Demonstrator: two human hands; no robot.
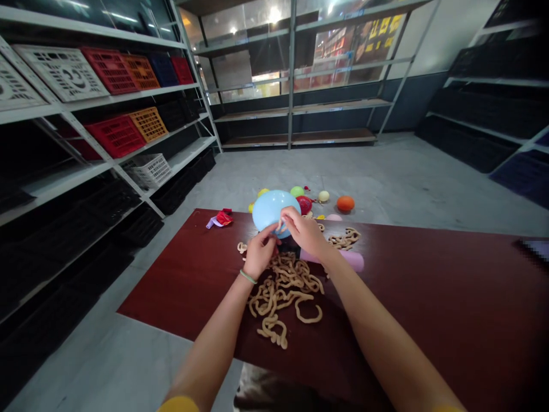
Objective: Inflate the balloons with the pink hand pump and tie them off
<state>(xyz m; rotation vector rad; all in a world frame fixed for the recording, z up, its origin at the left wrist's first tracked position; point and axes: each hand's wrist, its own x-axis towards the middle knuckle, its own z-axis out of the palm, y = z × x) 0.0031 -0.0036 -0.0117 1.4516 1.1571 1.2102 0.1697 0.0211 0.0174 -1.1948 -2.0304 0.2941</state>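
Observation:
An inflated light blue balloon [269, 207] rests at the far edge of the table, just beyond both hands. My left hand [259, 252], with a green band at the wrist, is closed with its fingertips pinched at the balloon's near side. From the right, my right hand [303, 232] meets it there, thumb and finger pressed together; the balloon's neck is largely hidden by the fingers. Below the hands lies a heap of tan, curled, rope-like strands [285, 280]. A pink cylinder [352, 261] with a dark end lies partly under my right forearm.
Limp red and purple balloons [221, 218] lie on the dark red table [171, 274]. Beyond its far edge are an orange balloon [345, 203], a green balloon [297, 191] and several others on the floor. Shelves with plastic crates [115, 136] stand left.

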